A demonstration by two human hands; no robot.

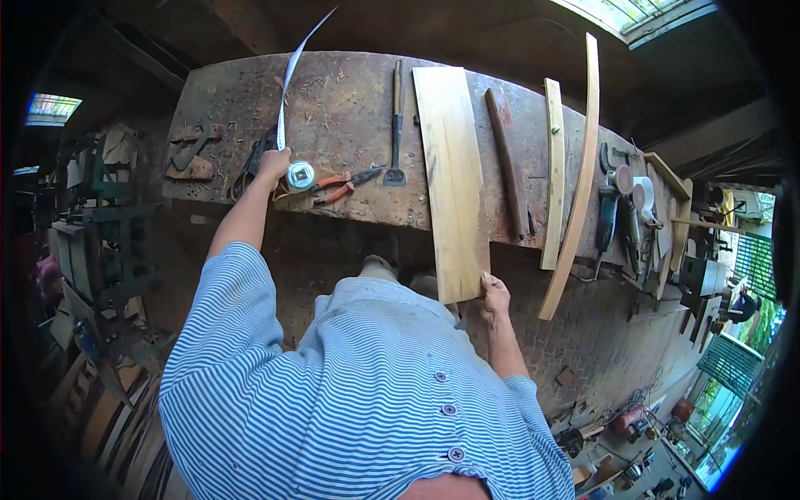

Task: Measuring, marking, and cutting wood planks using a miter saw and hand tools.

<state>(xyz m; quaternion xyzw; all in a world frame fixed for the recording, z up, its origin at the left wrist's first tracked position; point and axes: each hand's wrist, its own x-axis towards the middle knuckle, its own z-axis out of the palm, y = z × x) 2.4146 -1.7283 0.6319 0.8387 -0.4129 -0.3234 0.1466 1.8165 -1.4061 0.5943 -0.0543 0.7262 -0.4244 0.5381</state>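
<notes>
My left hand (pixel 273 166) is closed at the near edge of the bench. From it rises a long white measuring tape strip (pixel 287 90), curling up past the far edge. Right beside that hand is a round, pale tape measure case (pixel 301 175); whether the strip joins it is hidden. My right hand (pixel 495 297) grips the near right corner of a wide, light wooden board (pixel 454 175). The board lies across the bench, its near end jutting over the edge. Between my hands are orange-handled pliers (pixel 340 188) and a wide chisel (pixel 397 125).
The worn workbench (pixel 350 108) carries scattered shavings. Right of the board lie a dark wooden bar (pixel 507 154), a light strip with a knob (pixel 553 167) and a long curved slat (pixel 579 179) overhanging the edge. A power tool (pixel 609 212) sits farther right. A clamp-like tool (pixel 193 150) is far left.
</notes>
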